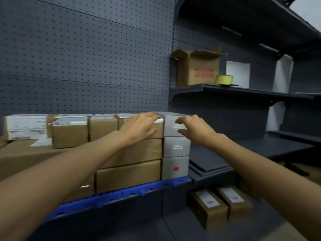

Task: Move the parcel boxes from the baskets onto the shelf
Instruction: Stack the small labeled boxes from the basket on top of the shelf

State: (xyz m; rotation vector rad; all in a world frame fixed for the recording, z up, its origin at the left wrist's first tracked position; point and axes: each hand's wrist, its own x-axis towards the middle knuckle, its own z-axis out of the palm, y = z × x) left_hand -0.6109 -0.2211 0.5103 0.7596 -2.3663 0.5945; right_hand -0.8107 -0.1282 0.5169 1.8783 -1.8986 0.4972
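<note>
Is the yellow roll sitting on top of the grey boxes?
No, the yellow roll sits on a higher shelf beside an open carton.

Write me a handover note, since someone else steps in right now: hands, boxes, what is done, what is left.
Left hand: fingers spread flat over the top brown cardboard box, no grip.
Right hand: fingers loosely curled at the top grey carton, whether touching is unclear.
Done: brown boxes stacked along the dark metal shelf; three grey cartons stacked at the row's right end.
Left: the baskets are out of view, so the remaining count is unknown. Two brown boxes with white labels sit on the lower shelf.
</note>
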